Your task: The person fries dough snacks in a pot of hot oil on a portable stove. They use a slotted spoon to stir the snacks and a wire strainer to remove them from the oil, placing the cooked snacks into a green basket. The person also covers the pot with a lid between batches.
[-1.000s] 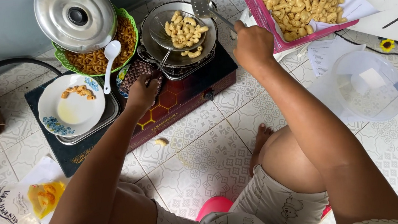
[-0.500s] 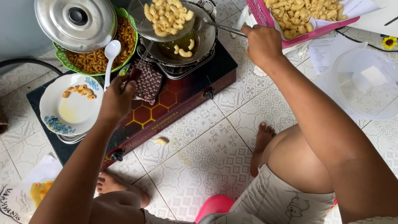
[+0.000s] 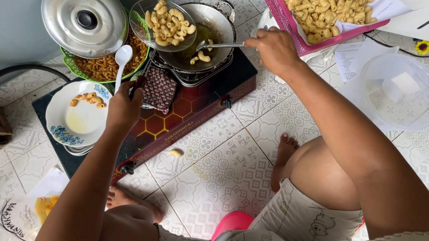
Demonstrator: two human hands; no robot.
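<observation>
A person squats on a tiled floor (image 3: 218, 161) before a single-burner gas stove (image 3: 172, 114), the landmark here. Behind the stove to its right sits a pink basket (image 3: 288, 21) heaped with fried macaroni; to the stove's left a green dish of browner pieces lies partly under a steel lid (image 3: 85, 17), with a white plate (image 3: 77, 114) in front of it. On the burner stands a dark wok (image 3: 211, 25) of oil. Raised over the wok's left rim is a wire skimmer (image 3: 161, 17) loaded with macaroni, its handle running down and left, under a checked pot holder (image 3: 159, 89), to the left hand (image 3: 123, 109), whose grip is closed around that handle. The right hand (image 3: 273, 48), at the stove's right edge and nearer the wok, holds a metal spoon (image 3: 218, 45) in a tight grip; the spoon lies level, pointing left into the oil, beside a few floating pieces (image 3: 203, 57).
</observation>
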